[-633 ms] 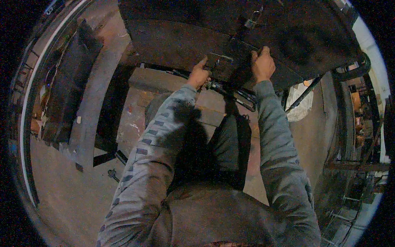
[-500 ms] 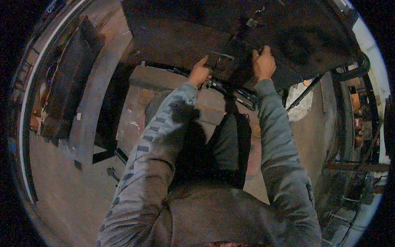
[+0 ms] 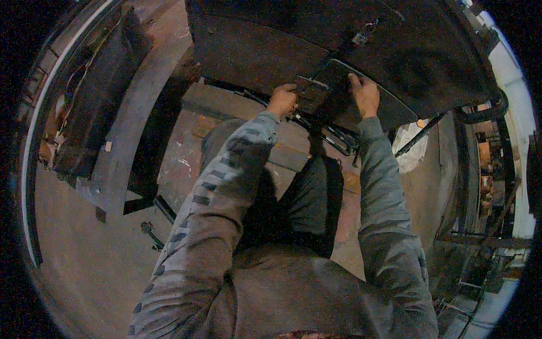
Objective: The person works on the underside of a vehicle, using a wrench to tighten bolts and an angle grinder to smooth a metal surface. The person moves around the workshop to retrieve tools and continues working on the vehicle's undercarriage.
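Blackish panelling (image 3: 322, 31) lies just ahead of the left hand (image 3: 283, 100) and right hand (image 3: 366, 97), whose grip I cannot tell.

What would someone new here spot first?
Probably the bare left hand and bare right hand, poking out of grey fabric sleeves near a big, dark, flat panel at the top. Next, perhaps, a small silvery metal padlock on that panel, above the right hand. A whitish shape, too dim to name, shows right of the right sleeve.

A dark flat surface (image 3: 248, 51) bears a padlock (image 3: 359, 38) and, nearer the person, a thin pale strip (image 3: 314, 83).
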Available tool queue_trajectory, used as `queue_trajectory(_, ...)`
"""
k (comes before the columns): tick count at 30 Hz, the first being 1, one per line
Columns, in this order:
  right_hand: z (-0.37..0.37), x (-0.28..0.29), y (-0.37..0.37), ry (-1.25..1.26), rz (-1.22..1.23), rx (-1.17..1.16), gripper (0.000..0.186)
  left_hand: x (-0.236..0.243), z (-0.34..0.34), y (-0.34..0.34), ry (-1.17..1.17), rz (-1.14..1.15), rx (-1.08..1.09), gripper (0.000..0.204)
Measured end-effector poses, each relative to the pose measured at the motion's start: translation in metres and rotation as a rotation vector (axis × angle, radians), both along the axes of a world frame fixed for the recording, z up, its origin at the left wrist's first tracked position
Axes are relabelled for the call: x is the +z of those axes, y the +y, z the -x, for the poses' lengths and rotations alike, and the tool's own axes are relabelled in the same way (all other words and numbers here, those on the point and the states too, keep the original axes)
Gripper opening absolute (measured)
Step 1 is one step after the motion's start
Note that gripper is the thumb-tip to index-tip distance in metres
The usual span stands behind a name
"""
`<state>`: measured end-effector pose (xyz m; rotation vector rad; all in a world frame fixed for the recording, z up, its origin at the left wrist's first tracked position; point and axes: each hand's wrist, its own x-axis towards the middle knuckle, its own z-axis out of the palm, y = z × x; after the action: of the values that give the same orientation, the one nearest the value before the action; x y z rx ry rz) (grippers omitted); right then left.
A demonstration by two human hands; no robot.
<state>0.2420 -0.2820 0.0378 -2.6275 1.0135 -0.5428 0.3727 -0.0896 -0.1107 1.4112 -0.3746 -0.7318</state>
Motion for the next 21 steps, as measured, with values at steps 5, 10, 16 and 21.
queue_trajectory(5, -0.007, -0.009, -0.009, -0.087, 0.11, 0.037, 0.07, -0.007, -0.001, -0.009, 0.019, 0.085, 0.0, 0.062)
queue_trajectory(10, -0.012, -0.012, 0.001, -0.099, 0.091, 0.013, 0.068, -0.013, -0.001, -0.009, -0.154, 0.026, -0.01, 0.064)
queue_trajectory(16, -0.013, -0.006, 0.011, -0.121, 0.091, -0.034, 0.06, -0.001, 0.001, 0.0, -0.024, 0.092, -0.036, 0.056)
queue_trajectory(21, -0.01, -0.004, 0.01, -0.115, -0.026, -0.051, 0.053, 0.014, 0.002, 0.014, 0.212, 0.069, -0.24, 0.052)
